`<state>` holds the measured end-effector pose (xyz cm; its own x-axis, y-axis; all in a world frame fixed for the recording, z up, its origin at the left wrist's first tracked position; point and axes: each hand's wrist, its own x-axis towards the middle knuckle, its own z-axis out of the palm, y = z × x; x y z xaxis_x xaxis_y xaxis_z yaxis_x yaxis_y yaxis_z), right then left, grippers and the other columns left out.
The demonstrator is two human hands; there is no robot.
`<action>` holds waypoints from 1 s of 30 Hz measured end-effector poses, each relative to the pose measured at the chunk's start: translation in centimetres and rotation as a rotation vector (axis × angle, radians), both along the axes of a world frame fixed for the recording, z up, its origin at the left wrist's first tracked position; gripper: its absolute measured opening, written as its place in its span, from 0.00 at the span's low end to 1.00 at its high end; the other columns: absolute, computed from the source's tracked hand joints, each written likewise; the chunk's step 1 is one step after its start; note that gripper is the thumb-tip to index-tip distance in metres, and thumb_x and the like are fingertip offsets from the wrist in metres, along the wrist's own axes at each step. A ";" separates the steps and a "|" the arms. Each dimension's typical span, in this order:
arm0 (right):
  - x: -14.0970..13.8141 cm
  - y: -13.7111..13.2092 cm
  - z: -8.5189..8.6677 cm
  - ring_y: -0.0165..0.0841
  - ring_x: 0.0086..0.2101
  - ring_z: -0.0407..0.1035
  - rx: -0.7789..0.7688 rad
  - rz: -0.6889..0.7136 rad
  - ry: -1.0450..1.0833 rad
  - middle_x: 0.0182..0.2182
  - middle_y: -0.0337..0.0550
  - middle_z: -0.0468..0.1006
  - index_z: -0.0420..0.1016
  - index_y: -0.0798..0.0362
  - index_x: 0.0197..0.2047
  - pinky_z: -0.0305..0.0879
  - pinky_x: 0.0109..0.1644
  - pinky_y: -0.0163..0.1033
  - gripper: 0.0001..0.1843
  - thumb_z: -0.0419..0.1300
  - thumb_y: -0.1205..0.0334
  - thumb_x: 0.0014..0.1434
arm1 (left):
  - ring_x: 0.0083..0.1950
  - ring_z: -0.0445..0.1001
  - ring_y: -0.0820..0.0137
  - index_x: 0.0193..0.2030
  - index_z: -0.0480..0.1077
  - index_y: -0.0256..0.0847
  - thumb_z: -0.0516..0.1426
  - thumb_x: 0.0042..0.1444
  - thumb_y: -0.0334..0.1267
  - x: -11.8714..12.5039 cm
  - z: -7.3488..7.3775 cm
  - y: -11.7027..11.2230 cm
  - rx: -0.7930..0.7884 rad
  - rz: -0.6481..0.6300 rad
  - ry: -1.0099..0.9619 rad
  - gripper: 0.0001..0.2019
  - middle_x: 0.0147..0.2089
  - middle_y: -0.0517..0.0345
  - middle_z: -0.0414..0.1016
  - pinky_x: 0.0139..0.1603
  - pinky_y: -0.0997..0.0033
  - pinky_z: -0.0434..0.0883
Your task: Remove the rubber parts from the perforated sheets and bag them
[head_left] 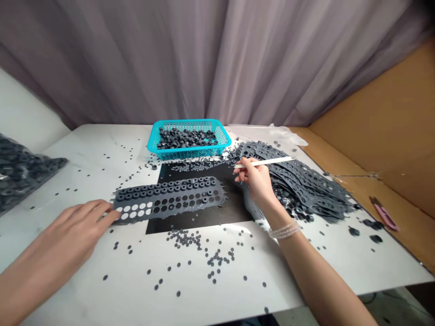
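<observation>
My left hand (86, 222) is closed at the near left end of a dark grey moulded rubber sheet (190, 198), fingers and thumb on its edge. Rows of round raised caps stand along the sheet's far side; open round holes line its near side, with white table showing through the left ones. A white stick (277, 160), thin like a pen, is gripped in my right hand (253, 179), to the right of the sheet. Part of the sheet rests on a black mat (200, 217). A heap of similar grey sheets (299, 181) lies beyond my right wrist.
A turquoise basket (154, 138) of small dark rubber pieces stands at the back. Small black discs (185, 238) are scattered over the white table (129, 290). A bag of dark parts (23, 172) sits at left; pink-handled cutters (385, 215) lie at right.
</observation>
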<state>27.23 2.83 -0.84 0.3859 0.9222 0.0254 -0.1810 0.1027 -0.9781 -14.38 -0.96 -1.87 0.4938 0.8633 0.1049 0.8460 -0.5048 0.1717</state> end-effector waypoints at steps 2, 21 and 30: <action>-0.4 -0.1 -0.4 0.22 0.16 0.59 -0.028 0.038 -0.016 0.18 0.37 0.72 0.70 0.56 0.29 0.70 0.24 0.32 0.09 0.59 0.59 0.56 | 0.50 0.69 0.53 0.46 0.73 0.59 0.47 0.51 0.38 2.6 1.3 0.0 0.033 0.002 0.064 0.20 0.48 0.64 0.74 0.50 0.46 0.63; -0.3 -0.4 -0.3 0.24 0.16 0.61 -0.006 0.033 -0.104 0.18 0.37 0.72 0.70 0.55 0.29 0.69 0.19 0.32 0.09 0.58 0.59 0.57 | 0.38 0.77 0.65 0.35 0.73 0.40 0.58 0.53 0.41 18.6 2.8 7.3 -0.479 0.035 -0.628 0.07 0.35 0.52 0.80 0.41 0.65 0.71; -0.9 -1.2 0.3 0.24 0.18 0.63 -0.016 0.081 0.004 0.20 0.37 0.72 0.70 0.55 0.29 0.72 0.23 0.33 0.10 0.61 0.57 0.56 | 0.39 0.79 0.71 0.35 0.70 0.37 0.65 0.47 0.33 20.3 3.3 5.7 -0.868 0.142 -1.162 0.10 0.34 0.56 0.79 0.49 0.69 0.71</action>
<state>26.30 1.63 -0.56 0.3102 0.9506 0.0092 -0.1920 0.0721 -0.9787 5.91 4.75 1.42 0.4026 0.8951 -0.1917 0.0534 0.1861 0.9811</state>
